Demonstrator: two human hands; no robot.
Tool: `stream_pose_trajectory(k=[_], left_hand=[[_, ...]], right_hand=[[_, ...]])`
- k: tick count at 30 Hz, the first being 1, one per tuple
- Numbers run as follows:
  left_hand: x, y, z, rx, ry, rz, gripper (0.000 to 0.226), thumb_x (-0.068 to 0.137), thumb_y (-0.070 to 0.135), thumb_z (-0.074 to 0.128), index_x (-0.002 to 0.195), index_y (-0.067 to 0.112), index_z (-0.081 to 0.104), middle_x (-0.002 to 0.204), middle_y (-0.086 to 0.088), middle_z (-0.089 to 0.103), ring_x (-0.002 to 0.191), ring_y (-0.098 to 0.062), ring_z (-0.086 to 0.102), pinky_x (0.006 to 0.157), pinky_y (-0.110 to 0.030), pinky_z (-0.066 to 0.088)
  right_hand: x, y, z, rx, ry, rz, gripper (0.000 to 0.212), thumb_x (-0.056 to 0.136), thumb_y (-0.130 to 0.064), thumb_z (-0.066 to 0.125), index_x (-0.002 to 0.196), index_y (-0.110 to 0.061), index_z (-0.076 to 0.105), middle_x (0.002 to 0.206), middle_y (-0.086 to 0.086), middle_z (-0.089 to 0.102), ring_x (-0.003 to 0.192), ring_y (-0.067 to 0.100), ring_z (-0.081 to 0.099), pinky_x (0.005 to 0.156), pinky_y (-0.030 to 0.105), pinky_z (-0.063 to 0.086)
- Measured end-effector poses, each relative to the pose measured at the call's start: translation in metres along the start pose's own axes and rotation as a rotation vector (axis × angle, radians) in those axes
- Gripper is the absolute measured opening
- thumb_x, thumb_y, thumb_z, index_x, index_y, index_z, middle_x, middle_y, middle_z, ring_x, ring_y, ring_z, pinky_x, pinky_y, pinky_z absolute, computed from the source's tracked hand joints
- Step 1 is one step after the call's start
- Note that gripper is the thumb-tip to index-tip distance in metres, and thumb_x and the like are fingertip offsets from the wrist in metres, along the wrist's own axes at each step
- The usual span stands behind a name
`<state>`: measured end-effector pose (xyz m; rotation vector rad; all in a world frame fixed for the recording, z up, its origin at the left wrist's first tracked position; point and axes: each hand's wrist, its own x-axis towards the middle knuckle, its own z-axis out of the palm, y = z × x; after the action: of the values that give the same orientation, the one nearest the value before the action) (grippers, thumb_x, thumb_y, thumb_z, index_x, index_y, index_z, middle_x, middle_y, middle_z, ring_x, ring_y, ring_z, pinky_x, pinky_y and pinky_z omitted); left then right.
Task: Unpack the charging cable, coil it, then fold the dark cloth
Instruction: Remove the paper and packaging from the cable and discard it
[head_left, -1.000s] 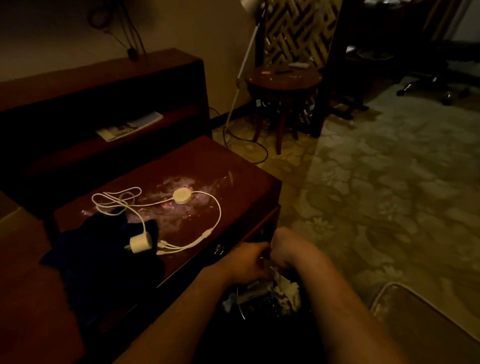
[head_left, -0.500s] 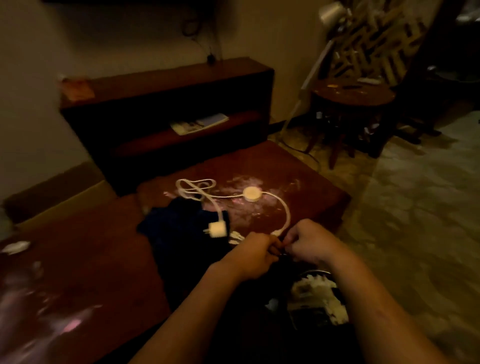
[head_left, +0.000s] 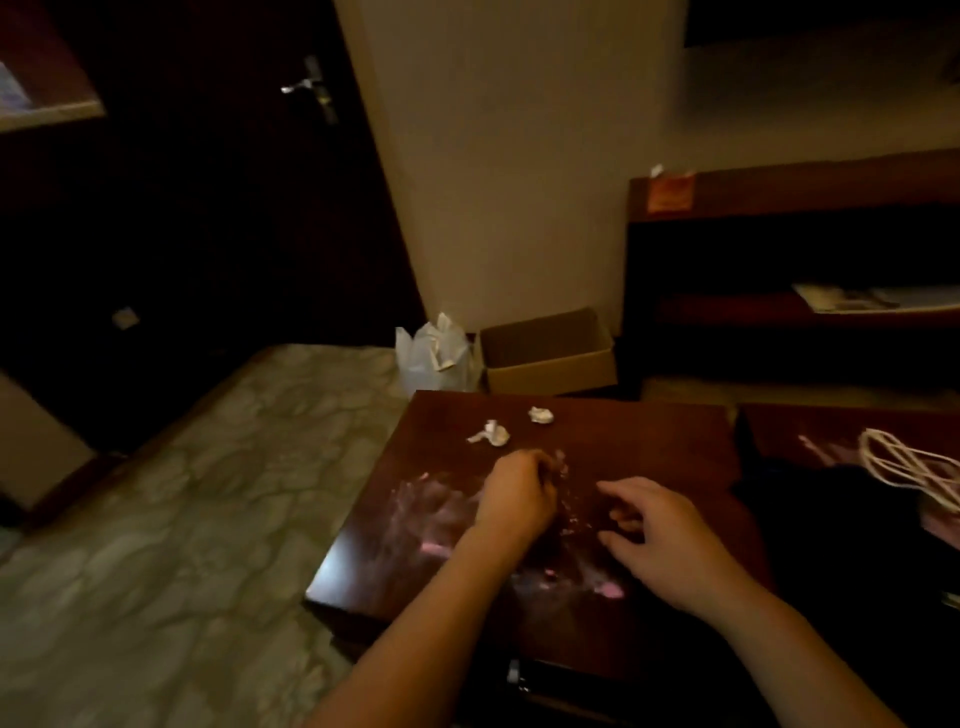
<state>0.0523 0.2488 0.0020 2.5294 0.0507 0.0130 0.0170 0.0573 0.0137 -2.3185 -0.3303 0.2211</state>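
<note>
Past right edge of table (head_left: 649, 431): charging cable (head_left: 904, 467) partly on dark cloth (head_left: 831, 525), loop end toward hands. Right hand (head_left: 660, 540) nearer, fingers loosely spread, empty. Left hand (head_left: 519, 499) curled, contents unclear.

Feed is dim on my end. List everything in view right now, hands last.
table: one, dark red-brown, smudged, centre
paper scraps: two, white, crumpled, far part of the table
charging cable: one, white, looped, right edge
dark cloth: one, near black, right of the hands
cardboard box: one, brown, open, floor beyond the table
plastic bag: one, whitish, left of the box
shelf unit: one, dark wood, back right
magazine: one, pale, on its shelf
door: one, dark, back left
left hand: fingers curled, over the table
right hand: fingers relaxed, empty
</note>
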Motion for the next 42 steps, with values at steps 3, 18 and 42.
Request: stream_pose_trajectory(k=[3,18,42], left_hand=[[0.022,-0.068,-0.036,0.177,0.081,-0.132,0.044,0.094,0.014,0.059,0.138,0.02,0.058,0.143,-0.005,0.051,0.126,-0.027,0.053,0.103,-0.039,0.05],[0.052,-0.055,-0.002,-0.104,0.019,0.013,0.032,0.091,0.014,0.073,0.121,0.024,0.068,0.116,0.011,0.065,0.102,-0.002,0.063,0.087,-0.012,0.048],[-0.095,0.268,0.214,-0.628,-0.846,0.379,0.022,0.099,0.005,0.058,0.119,0.01,0.064,0.1,-0.014,0.075,0.08,-0.01,0.07,0.075,-0.025,0.056]], right_hand=[[0.028,-0.025,0.03,0.014,-0.068,-0.076,0.06,0.093,-0.016,0.07,0.148,-0.026,0.048,0.13,-0.024,0.044,0.11,-0.004,0.053,0.082,0.005,0.045],[0.061,-0.003,0.041,0.012,0.017,-0.048,0.067,0.092,-0.024,0.072,0.151,-0.034,0.042,0.142,-0.022,0.042,0.114,-0.001,0.053,0.099,0.024,0.053],[-0.212,0.165,-0.184,-0.235,0.254,0.669,0.018,0.08,-0.011,0.068,0.065,-0.019,0.071,0.072,-0.002,0.07,0.067,0.008,0.063,0.058,0.01,0.045]])
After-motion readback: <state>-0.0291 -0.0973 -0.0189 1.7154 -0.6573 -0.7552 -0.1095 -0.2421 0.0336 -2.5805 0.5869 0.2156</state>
